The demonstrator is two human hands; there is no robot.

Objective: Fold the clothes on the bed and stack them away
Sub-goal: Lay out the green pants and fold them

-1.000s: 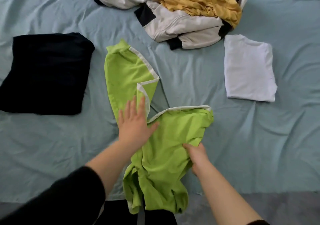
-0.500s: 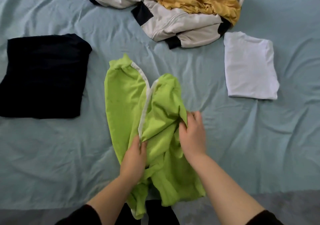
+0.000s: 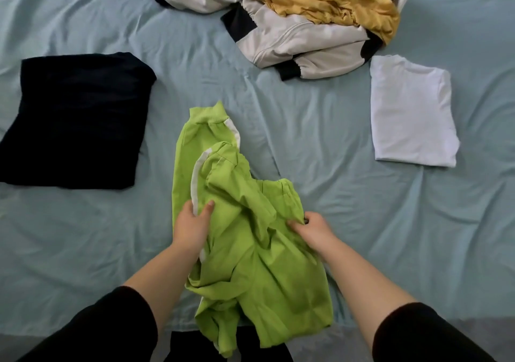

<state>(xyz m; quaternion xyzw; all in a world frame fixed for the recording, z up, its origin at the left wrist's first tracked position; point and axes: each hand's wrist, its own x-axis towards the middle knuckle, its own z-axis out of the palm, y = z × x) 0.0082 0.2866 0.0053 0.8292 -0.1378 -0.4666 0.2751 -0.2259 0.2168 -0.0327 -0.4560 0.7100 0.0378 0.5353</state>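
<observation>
A lime-green garment with white side stripes (image 3: pixel 245 244) lies rumpled at the near middle of the bed, its lower end hanging over the bed's front edge. My left hand (image 3: pixel 192 222) grips its left side at the white stripe, thumb on top. My right hand (image 3: pixel 312 229) pinches a bunched fold on its right side. One cuffed leg points away from me, with the other leg lying over it. A folded black garment (image 3: pixel 75 122) lies at the left and a folded white shirt (image 3: pixel 409 113) at the right.
A heap of unfolded clothes sits at the far middle: a white-and-black jacket (image 3: pixel 292 35) with a mustard-yellow garment (image 3: pixel 334 2) on top. The pale blue bedsheet (image 3: pixel 306 144) is creased. Grey floor (image 3: pixel 473 331) shows past the bed's near edge.
The right leg of the green garment was swung over onto the left leg. Both hands then slid back toward me and now hold the bunched middle part; the garment shifted right.
</observation>
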